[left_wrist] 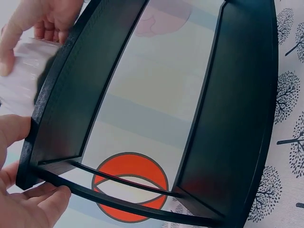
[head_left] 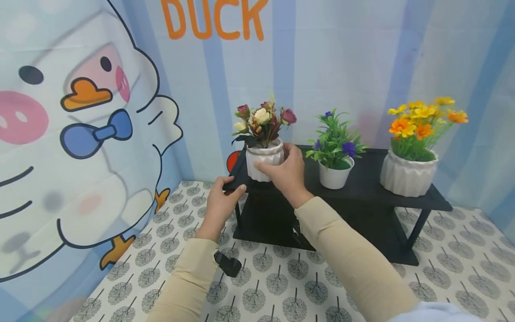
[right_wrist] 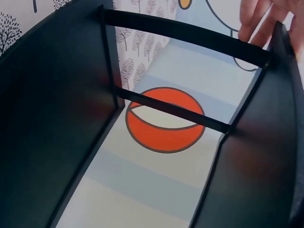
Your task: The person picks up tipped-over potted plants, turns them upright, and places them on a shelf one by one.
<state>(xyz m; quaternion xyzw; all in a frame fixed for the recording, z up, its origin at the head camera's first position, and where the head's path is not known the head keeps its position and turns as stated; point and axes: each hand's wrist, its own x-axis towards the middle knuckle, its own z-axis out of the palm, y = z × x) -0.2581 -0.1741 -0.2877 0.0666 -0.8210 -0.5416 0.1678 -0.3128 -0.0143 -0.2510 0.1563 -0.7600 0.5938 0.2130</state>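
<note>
A black two-tier shelf (head_left: 366,181) stands against the striped backdrop. At its left front corner, my left hand (head_left: 221,203) pinches the top board; in the left wrist view the thumb and fingers of that hand (left_wrist: 45,206) lie on either side of the corner. My right hand (head_left: 287,172) grips a white ribbed flowerpot (head_left: 261,163) of maroon and cream artificial roses (head_left: 263,118) at the left end of the top board. The left wrist view shows part of the pot (left_wrist: 21,78). In the right wrist view my left hand (right_wrist: 263,21) appears at the corner.
A small white pot (head_left: 334,176) with purple flowers stands mid-shelf. Farther right is a white ribbed pot (head_left: 408,174) with yellow and orange flowers. Below lies a tree-patterned cloth (head_left: 261,286). A duck-printed backdrop (head_left: 96,179) rises at the left.
</note>
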